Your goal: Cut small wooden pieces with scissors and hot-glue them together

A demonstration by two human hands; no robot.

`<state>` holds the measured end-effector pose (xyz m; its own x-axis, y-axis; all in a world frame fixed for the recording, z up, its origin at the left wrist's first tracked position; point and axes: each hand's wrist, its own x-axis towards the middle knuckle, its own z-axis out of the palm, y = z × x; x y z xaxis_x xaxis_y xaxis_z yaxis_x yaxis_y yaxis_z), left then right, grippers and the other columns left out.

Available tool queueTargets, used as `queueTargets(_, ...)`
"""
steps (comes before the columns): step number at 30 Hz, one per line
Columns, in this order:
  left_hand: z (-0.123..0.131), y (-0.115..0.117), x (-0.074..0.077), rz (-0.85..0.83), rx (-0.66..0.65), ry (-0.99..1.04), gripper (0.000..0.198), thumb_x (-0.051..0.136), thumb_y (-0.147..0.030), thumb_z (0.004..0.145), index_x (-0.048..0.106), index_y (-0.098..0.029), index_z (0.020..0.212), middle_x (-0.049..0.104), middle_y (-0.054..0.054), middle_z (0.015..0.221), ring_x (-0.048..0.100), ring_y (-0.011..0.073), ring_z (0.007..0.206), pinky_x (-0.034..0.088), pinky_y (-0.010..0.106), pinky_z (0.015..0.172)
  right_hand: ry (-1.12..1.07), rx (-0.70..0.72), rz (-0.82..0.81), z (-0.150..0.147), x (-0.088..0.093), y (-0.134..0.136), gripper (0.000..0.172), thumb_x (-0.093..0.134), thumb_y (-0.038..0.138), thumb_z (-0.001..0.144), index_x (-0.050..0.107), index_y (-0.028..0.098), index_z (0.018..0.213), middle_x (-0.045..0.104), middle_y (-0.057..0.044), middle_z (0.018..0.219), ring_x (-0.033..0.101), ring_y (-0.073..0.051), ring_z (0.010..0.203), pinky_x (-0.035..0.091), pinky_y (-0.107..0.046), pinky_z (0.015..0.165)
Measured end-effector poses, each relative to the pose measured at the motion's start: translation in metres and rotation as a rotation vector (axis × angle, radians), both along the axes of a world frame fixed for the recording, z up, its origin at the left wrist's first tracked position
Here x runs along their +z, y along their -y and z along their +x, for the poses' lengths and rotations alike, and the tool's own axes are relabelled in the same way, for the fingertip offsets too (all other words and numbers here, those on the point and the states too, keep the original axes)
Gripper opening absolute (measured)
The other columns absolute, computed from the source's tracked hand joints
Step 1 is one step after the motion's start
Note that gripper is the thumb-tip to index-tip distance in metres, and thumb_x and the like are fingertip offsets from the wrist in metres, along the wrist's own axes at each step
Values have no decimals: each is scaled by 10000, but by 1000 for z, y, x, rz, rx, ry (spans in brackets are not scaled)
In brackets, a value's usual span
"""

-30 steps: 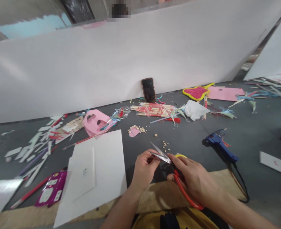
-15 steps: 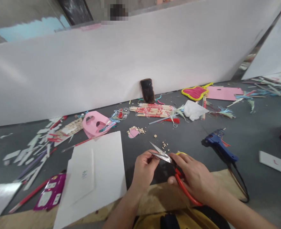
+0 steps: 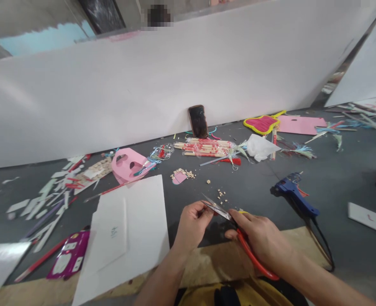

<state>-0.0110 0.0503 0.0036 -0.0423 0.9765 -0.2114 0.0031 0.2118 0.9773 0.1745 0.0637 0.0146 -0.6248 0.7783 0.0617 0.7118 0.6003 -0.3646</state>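
Observation:
My right hand [image 3: 260, 236] grips a pair of scissors [image 3: 220, 209] by the red handles. The blades point to the left and are nearly together. Just at the blades, my left hand [image 3: 192, 223] has thumb and forefinger pinched; what lies between them is too small and hidden to make out. Beyond the blade tips several small beige pieces [image 3: 221, 193] lie scattered on the dark table [image 3: 245, 178]. Farther off is a small pink piece [image 3: 179, 177] ringed with more such bits.
A white board [image 3: 137, 229] lies left of my hands, a blue glue gun [image 3: 296, 195] with its cable to the right. Behind are bagged sticks [image 3: 207, 147], a propped phone [image 3: 198, 122] and a pink cut-out [image 3: 132, 165]. A tall white panel [image 3: 143, 85] closes off the back.
The scissor blades have closed from wide apart to nearly together, and the red handles have shifted slightly right and down. My left hand keeps its pinch in about the same place.

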Motion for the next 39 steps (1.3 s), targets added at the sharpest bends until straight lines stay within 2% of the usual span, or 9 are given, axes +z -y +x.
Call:
queueTargets(5, 2, 1, 2, 37, 32, -71, 260, 547, -389, 812, 640, -146, 791, 449, -50, 547, 303, 69, 457, 259, 195, 452, -12, -43, -31, 0, -2, 0, 351, 433, 454, 907, 560, 188, 1097, 704, -74, 827, 683, -223, 721, 492, -283, 590)
queueTargets(10, 3, 1, 6, 99, 71, -131, 210, 569, -341, 788, 656, -154, 748, 559, -12, 603, 439, 109, 538, 327, 205, 509, -41, -46, -52, 1, 3, 0, 396, 459, 475, 877, 536, 197, 1148, 674, -89, 892, 657, -223, 794, 496, -303, 653)
queueTargets(15, 5, 2, 10, 61, 12, -90, 155, 584, -272, 772, 676, -160, 715, 619, 7, 626, 498, 122, 557, 351, 210, 511, 3, -42, -12, 3, 6, 1, 482, 530, 484, 824, 504, 196, 1209, 641, -114, 977, 596, -274, 921, 494, -376, 722)
queueTargets(21, 4, 0, 10, 47, -28, -71, 137, 579, -238, 766, 676, -163, 705, 617, 4, 625, 491, 114, 550, 338, 206, 498, 27, -13, 16, 0, -2, 3, 466, 427, 492, 895, 504, 140, 1190, 672, -111, 901, 652, -238, 742, 498, -334, 634)
queueTargets(30, 7, 1, 1, 48, 60, -68, 220, 592, -343, 772, 690, -154, 716, 599, 7, 565, 509, 129, 534, 354, 217, 489, 64, -26, -30, -4, -4, -2, 264, 455, 417, 906, 557, 194, 1005, 683, -51, 793, 666, -208, 687, 452, -270, 565)
queueTargets(34, 8, 2, 0, 66, 61, -118, 206, 575, -332, 791, 671, -150, 794, 640, 12, 669, 526, 124, 580, 382, 210, 527, 7, -52, -81, -3, -4, -1, 302, 428, 437, 913, 548, 196, 1050, 672, -57, 818, 661, -209, 740, 464, -276, 601)
queueTargets(39, 8, 3, 4, 124, 81, -183, 159, 565, -275, 793, 664, -153, 764, 661, 22, 731, 570, 144, 683, 422, 223, 627, 4, -66, -129, -3, 0, 1, 415, 431, 496, 888, 511, 175, 1139, 640, -93, 909, 633, -233, 828, 487, -329, 688)
